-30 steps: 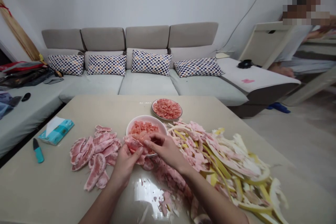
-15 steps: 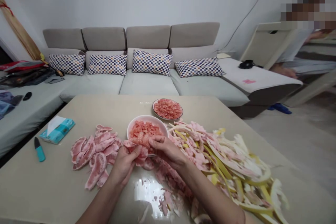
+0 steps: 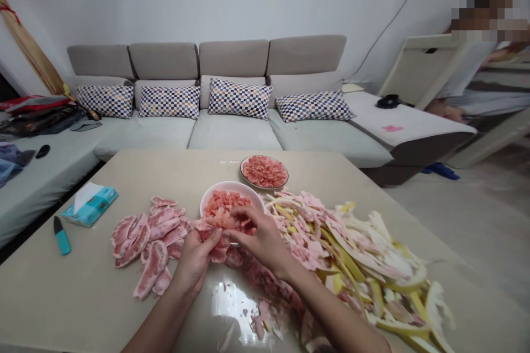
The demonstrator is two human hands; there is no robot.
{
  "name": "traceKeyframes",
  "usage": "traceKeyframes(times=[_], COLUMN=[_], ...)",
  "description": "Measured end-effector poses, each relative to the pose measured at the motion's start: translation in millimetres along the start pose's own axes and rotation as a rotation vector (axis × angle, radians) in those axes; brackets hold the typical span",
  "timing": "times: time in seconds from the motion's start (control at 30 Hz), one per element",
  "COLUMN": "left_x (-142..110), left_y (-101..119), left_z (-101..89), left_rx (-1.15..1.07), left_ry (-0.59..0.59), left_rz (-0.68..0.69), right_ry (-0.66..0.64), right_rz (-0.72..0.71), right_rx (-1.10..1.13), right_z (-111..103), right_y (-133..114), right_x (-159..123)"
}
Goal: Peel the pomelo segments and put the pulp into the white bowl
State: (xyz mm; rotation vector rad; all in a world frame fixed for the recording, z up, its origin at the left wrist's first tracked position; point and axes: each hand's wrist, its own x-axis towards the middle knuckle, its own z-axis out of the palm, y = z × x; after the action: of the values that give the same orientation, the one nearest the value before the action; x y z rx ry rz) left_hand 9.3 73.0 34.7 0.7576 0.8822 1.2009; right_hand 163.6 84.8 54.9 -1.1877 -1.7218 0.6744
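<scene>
My left hand (image 3: 194, 262) and my right hand (image 3: 260, 237) are closed together on a pink pomelo segment (image 3: 218, 222), held at the near rim of a white bowl (image 3: 209, 197) of red flesh pieces. The left thumb presses the segment's left end. The right fingers pinch flesh on its top, over the bowl. Unpeeled pink segments (image 3: 143, 242) lie on the table to the left of my left hand. A second plate (image 3: 265, 171) of flesh stands behind the bowl.
A big heap of yellow and pink peel (image 3: 364, 259) covers the table's right side. A tissue pack (image 3: 89, 205) and a teal knife (image 3: 61, 235) lie at the left. Behind the beige table (image 3: 174, 168) is a grey sofa (image 3: 232, 132). A person (image 3: 476, 83) sits far right.
My right hand has moved up onto the top of the segment, nearer the bowl, pinching flesh there. The left hand has kept its grip and shifted slightly.
</scene>
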Motion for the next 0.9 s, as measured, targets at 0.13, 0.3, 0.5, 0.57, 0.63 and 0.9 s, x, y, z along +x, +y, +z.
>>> traceKeyframes(times=[0.13, 0.3, 0.5, 0.57, 0.63, 0.9], left_x=[0.3, 0.2, 1.6, 2.8, 4.0, 5.9], left_y=[-1.2, -1.1, 2.4, 2.3, 1.8, -0.3], left_z=[-0.2, 0.3, -1.9, -2.9, -3.3, -2.0], left_rx=[0.008, -0.014, -0.183, -0.209, -0.222, -0.196], left_ry=[-0.003, -0.027, -0.121, -0.135, -0.126, -0.058], left_rz=[-0.026, -0.088, -0.203, -0.218, -0.219, -0.171], right_ry=[-0.073, -0.168, -0.181, -0.17, -0.173, -0.053], right_rz=[-0.047, -0.09, -0.005, 0.067, 0.117, 0.017], right_rx=[0.03, 0.066, 0.096, 0.132, 0.154, 0.025], right_z=[-2.2, -6.2, -19.5, -23.5, -25.2, -13.1], right_y=[10.2, 13.8, 15.7, 18.3, 21.9, 23.0], right_x=[-1.1, 1.0, 5.9, 7.2, 8.3, 6.6])
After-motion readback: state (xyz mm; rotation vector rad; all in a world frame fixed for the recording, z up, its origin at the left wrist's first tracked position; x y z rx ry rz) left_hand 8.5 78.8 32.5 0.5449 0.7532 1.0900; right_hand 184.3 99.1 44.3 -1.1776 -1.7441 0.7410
